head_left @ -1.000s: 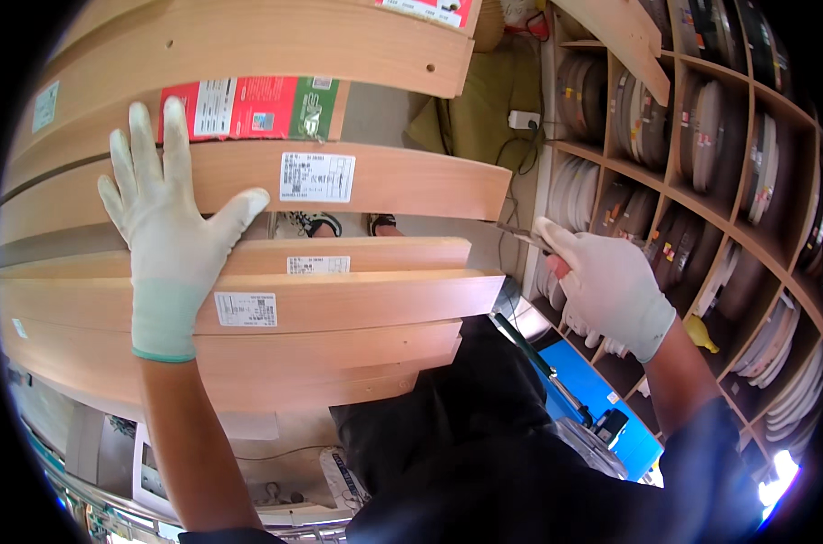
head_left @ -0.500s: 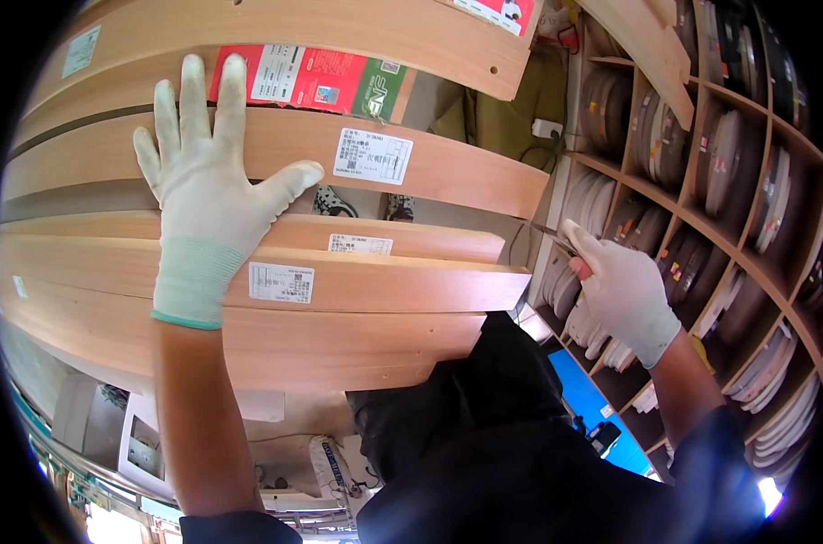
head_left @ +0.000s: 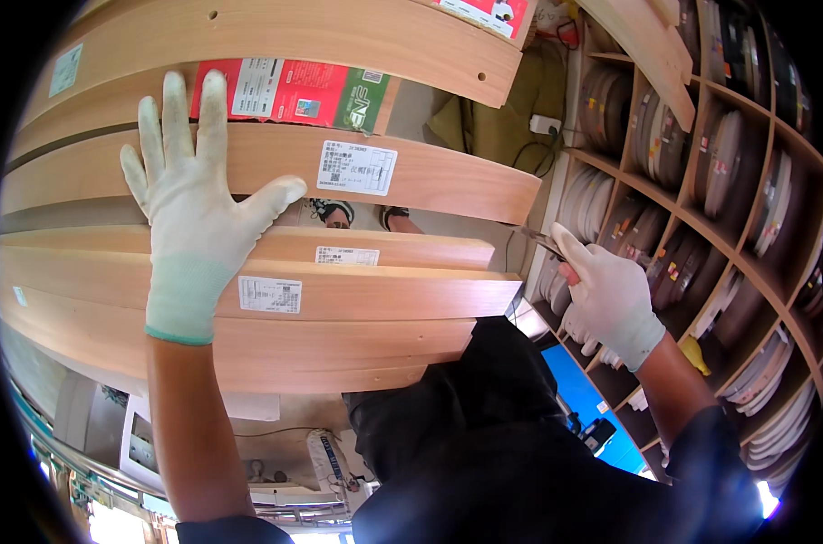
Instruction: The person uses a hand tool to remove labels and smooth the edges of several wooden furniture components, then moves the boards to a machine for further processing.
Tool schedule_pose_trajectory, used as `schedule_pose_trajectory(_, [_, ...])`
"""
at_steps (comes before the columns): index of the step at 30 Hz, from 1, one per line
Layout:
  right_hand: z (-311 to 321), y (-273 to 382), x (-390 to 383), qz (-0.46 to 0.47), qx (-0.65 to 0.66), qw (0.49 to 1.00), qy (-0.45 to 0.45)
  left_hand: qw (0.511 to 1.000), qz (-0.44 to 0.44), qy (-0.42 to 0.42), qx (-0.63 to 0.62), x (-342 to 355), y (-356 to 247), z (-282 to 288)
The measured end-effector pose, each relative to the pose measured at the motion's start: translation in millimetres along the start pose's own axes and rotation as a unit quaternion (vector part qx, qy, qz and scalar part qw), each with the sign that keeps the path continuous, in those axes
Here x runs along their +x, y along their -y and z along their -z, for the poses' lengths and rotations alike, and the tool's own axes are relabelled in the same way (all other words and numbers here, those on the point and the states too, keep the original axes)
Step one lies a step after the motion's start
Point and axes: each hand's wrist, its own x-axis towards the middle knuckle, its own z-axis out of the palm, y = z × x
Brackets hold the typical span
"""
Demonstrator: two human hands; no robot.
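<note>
My left hand (head_left: 189,195), in a white knitted glove with a green cuff, is spread flat across a wooden plank (head_left: 457,177) bearing a white paper label. Its fingertips reach over the strip behind it, beside a red and green printed sheet (head_left: 303,91). At the plank's right end, my gloved right hand (head_left: 611,295) is closed round a slim dark metal blade-like tool (head_left: 542,239). Its tip is close to the plank's end corner; whether it touches cannot be told. The tool's handle is hidden in my fingers.
Nearer me lie more labelled planks (head_left: 384,295), with a drilled plank (head_left: 357,41) farther off. Shelves (head_left: 711,204) with rolls of edge banding fill the right side. An olive cloth bundle (head_left: 511,109), a white plug (head_left: 545,124) and a cable are beyond the plank ends.
The blade-like tool has come nearer the plank's end corner and shows more clearly. The view has shifted slightly; my left hand stays spread on the plank.
</note>
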Motion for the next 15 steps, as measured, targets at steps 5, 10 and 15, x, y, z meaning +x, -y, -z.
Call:
schedule_pose_trajectory(5, [-7.7,-2.8,4.7,0.01,0.009,1.0,0.0,1.0,-0.006,-0.003,-0.006,-1.5,1.7,0.5])
schedule_pose_trajectory(10, [-36.8,-14.6,18.7,0.039,0.052,0.995,-0.077,1.0,-0.005,-0.003,0.011,3.5,-4.5,5.4])
schedule_pose_trajectory(15, [-18.2,-6.0,17.2,0.025,0.067,0.996,-0.047,1.0,0.001,-0.006,0.016,0.0,5.1,-4.8])
